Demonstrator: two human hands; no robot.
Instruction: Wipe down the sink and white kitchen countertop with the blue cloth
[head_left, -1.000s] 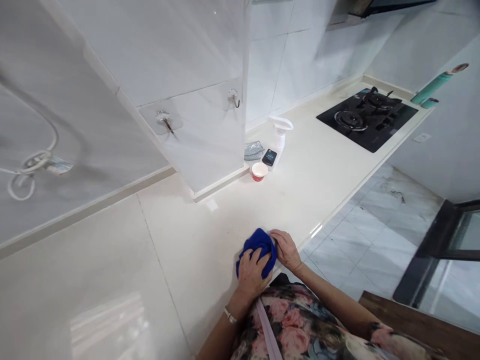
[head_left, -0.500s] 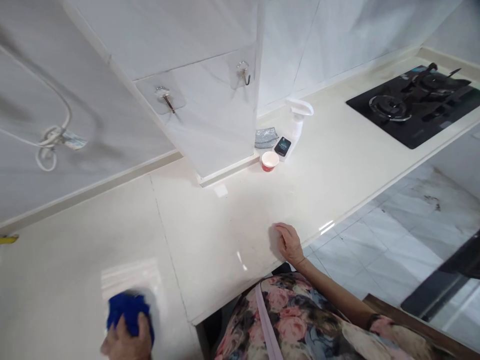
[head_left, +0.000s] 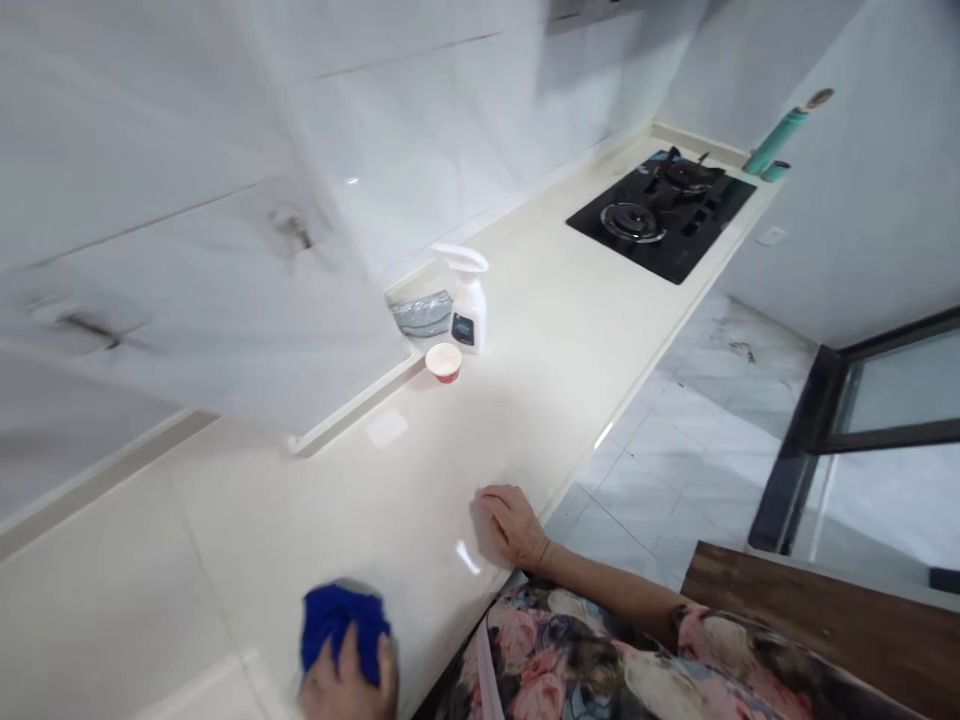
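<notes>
A blue cloth [head_left: 337, 625] lies bunched on the pale countertop [head_left: 555, 370] at the lower left. My left hand [head_left: 349, 680] presses down on it from above, fingers closed over its near side. Further right, my right hand [head_left: 514, 525] rests on the counter close to the front edge, its fingers curled together and nothing visible in them. Beyond the hands, beside the wall corner, stand a small white and red cup [head_left: 444, 362] and a white spray bottle [head_left: 469, 305] with a dark label. Behind them is a silvery-grey packet [head_left: 422, 314].
A black gas hob [head_left: 660, 215] is set into the far counter. Past it are a green tube-shaped object [head_left: 776, 142] and a smaller green one [head_left: 775, 171]. A wall corner [head_left: 296, 445] juts into the counter, with hooks [head_left: 292, 228] on it. Brown wood [head_left: 810, 625] lies at lower right.
The view has turned right, bringing the green objects and more of the door frame into sight. My left hand and the blue cloth have moved right, nearer my right hand, which stays resting on the counter.
</notes>
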